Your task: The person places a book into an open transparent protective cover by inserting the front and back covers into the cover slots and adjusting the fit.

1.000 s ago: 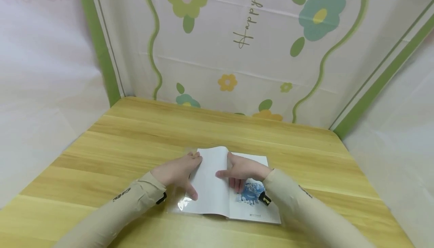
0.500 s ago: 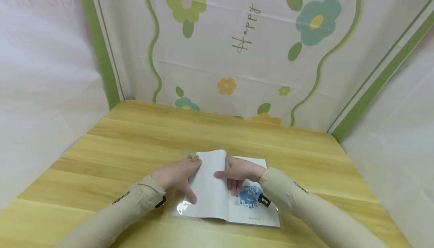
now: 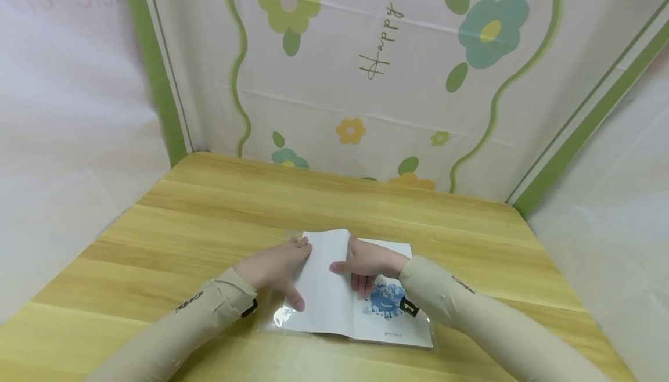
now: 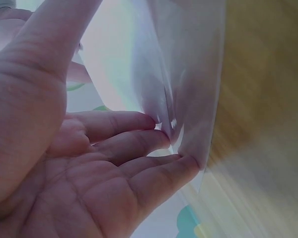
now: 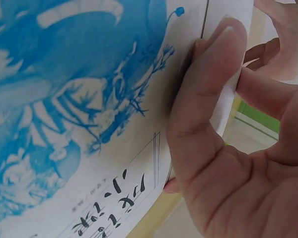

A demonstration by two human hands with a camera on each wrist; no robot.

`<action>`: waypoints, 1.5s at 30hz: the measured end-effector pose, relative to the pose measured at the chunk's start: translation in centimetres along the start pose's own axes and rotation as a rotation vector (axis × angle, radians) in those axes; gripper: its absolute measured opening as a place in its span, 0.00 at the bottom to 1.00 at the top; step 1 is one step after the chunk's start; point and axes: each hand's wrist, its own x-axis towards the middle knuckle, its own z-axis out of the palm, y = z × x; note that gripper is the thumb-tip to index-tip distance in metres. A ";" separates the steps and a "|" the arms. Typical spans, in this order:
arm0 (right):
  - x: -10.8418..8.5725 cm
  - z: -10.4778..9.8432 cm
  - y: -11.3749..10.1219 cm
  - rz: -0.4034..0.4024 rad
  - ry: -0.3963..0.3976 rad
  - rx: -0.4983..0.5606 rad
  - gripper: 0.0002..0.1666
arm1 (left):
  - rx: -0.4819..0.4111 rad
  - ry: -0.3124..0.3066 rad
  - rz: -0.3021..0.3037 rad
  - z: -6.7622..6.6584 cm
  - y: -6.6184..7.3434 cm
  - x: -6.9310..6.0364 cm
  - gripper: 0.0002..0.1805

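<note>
A book [image 3: 410, 330] lies open on the table, with a blue picture printed on its right page. Its left side is a blank white page [image 3: 325, 289], bowed up near the middle fold. A clear plastic cover [image 4: 201, 74] sticks out past the left edge. My left hand [image 3: 274, 266] touches that edge, fingers extended against the plastic in the left wrist view, thumb spread over the white page. At the fold, my right hand [image 3: 368, 260] pinches the white page, thumb on top and fingers curled on its other side. The right wrist view shows blue artwork [image 5: 79, 74] beside these fingers.
Wood-grain tabletop [image 3: 235, 208] surrounds the book. A white cloth with flowers [image 3: 313, 92] hangs behind the table's far edge, and pale cloth sides [image 3: 78, 138] stand at left and right. Dark bands [image 3: 409, 306] sit at both wrists.
The head view has shifted slightly. Both hands keep their places on the book, and the white page stays bowed at the fold.
</note>
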 end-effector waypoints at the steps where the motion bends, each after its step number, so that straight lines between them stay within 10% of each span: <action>1: 0.0 0.0 -0.1 -0.002 0.001 -0.002 0.30 | -0.001 0.002 0.002 0.0 0.0 0.0 0.67; 45: 0.4 -0.3 -0.2 0.024 0.009 0.020 0.25 | 0.000 0.000 0.034 -0.2 0.0 0.1 0.67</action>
